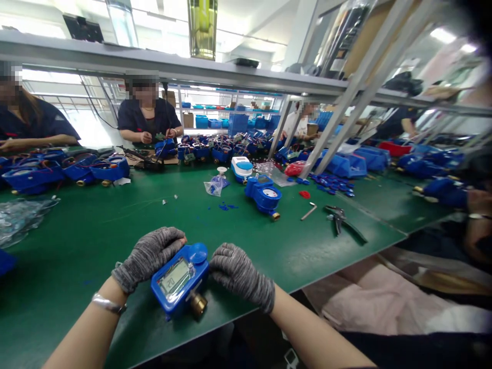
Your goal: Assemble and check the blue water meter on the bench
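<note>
Sheeting of clear plastic (19,215) lies crumpled well out to the left of the left hand (148,256), with a row of blue housings (34,174) beyond it on the green bench (77,241) of a crowded assembly room. The left hand, in a grey knit glove with a silver bracelet (108,304) at the wrist, is closed on the far left corner of a blue meter (180,282), fingers curled over its top edge. The meter rests on the bench close to the front edge, directly between the two hands and touching both, so neither is nearer than the other. Its long axis slants from near left to far right. The grey display (175,277) faces up and shows digits, a round blue cap (198,252) sits at the far end, and a brass fitting (199,304) juts from the near side toward the wearer. The right hand (240,274), gloved alike, is curled against the meter's right flank just below the cap, gripping it from that side. Beyond the right hand, well apart, stand a second blue meter (265,195) and a white-topped unit (242,168), beside a small plastic bag (216,185). Farther to the right of that hand lie a red cap (304,194), a short metal pin (308,210) and a pair of pliers (342,220). Across the bench, a co-worker in a dark shirt (148,120) handles similar parts.
</note>
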Available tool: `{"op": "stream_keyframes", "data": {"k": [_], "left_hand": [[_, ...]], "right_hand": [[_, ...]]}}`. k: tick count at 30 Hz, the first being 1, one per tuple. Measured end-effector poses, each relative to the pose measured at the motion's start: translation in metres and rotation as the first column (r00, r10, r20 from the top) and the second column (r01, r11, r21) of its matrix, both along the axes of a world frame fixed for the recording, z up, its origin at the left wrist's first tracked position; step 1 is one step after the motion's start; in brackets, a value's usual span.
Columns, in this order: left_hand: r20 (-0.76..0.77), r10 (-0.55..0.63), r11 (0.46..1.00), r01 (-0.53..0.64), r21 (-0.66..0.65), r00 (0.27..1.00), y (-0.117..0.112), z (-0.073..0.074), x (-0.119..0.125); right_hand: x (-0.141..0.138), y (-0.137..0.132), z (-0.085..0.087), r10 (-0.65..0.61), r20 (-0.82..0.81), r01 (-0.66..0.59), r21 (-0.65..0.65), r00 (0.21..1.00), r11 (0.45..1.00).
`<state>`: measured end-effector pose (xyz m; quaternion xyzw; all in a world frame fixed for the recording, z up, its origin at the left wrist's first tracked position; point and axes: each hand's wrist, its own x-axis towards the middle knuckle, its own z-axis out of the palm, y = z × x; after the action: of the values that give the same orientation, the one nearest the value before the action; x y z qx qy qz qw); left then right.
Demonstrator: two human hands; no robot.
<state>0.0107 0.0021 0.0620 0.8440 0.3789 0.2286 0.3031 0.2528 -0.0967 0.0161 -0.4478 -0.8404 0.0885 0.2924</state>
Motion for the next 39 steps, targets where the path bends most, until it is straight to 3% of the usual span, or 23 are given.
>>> {"op": "stream_keyframes", "data": {"k": [3,5,7,9,13,15,17,22,26,28,31,32,33,35,37,39], "left_hand": [[0.01,0.026,1.0,-0.026,-0.008,1.0,0.0,-0.002,-0.001],[0.02,0.042,0.999,-0.042,-0.011,0.999,-0.001,-0.001,0.0],[0.028,0.049,0.999,-0.049,-0.017,0.998,-0.001,0.0,0.001],[0.036,0.062,0.998,-0.061,-0.026,0.997,-0.002,0.003,0.002],[0.043,0.077,0.997,-0.075,-0.035,0.996,-0.005,0.007,0.003],[0.043,0.067,0.997,-0.066,-0.035,0.997,-0.008,0.008,0.002],[0.047,0.066,0.998,-0.065,-0.026,0.997,-0.01,0.009,0.002],[0.052,0.056,0.998,-0.054,-0.033,0.997,-0.006,0.006,0.004],[0.102,0.075,0.997,-0.072,-0.037,0.992,-0.002,0.001,0.003],[0.186,0.138,0.99,-0.136,-0.019,0.973,-0.012,-0.003,-0.001],[0.294,0.202,0.966,-0.239,0.094,0.934,-0.048,-0.009,-0.008],[0.258,0.173,0.943,-0.235,0.234,0.951,-0.063,-0.011,-0.008],[0.181,0.152,0.876,-0.218,0.431,0.972,-0.078,-0.013,-0.007],[0.025,0.162,0.669,-0.129,0.732,0.986,-0.101,-0.014,-0.002],[-0.073,0.32,0.583,-0.136,0.801,0.945,-0.111,-0.012,0.004],[-0.14,0.427,0.572,-0.148,0.807,0.893,-0.11,-0.008,0.004]], "right_hand": [[0.0,-0.01,-0.01,0.032,0.013,-0.034,0.109,0.999,0.993],[0.0,-0.017,-0.014,0.027,-0.019,-0.024,0.106,0.999,0.994],[-0.001,-0.021,-0.015,-0.026,-0.165,0.026,-0.006,0.986,1.0],[-0.003,-0.02,-0.016,-0.137,-0.372,0.052,-0.23,0.918,0.972],[-0.014,-0.007,-0.02,-0.375,-0.628,-0.13,-0.609,0.682,0.783],[-0.02,-0.002,-0.021,-0.462,-0.679,-0.269,-0.686,0.57,0.676],[-0.025,0.0,-0.021,-0.493,-0.716,-0.369,-0.686,0.494,0.627],[-0.027,-0.003,-0.02,-0.429,-0.806,-0.475,-0.588,0.407,0.654],[-0.027,-0.005,-0.025,-0.403,-0.835,-0.476,-0.547,0.375,0.689],[-0.029,-0.006,-0.027,-0.434,-0.834,-0.479,-0.551,0.34,0.683],[-0.036,-0.011,-0.027,-0.464,-0.83,-0.48,-0.557,0.308,0.678],[-0.04,-0.014,-0.027,-0.471,-0.825,-0.478,-0.565,0.313,0.672],[-0.043,-0.016,-0.026,-0.479,-0.816,-0.477,-0.579,0.325,0.662],[-0.051,-0.02,-0.025,-0.506,-0.794,-0.474,-0.607,0.338,0.637],[-0.059,-0.019,-0.024,-0.533,-0.789,-0.463,-0.612,0.304,0.641],[-0.068,-0.016,-0.025,-0.555,-0.786,-0.438,-0.616,0.274,0.655]]}}
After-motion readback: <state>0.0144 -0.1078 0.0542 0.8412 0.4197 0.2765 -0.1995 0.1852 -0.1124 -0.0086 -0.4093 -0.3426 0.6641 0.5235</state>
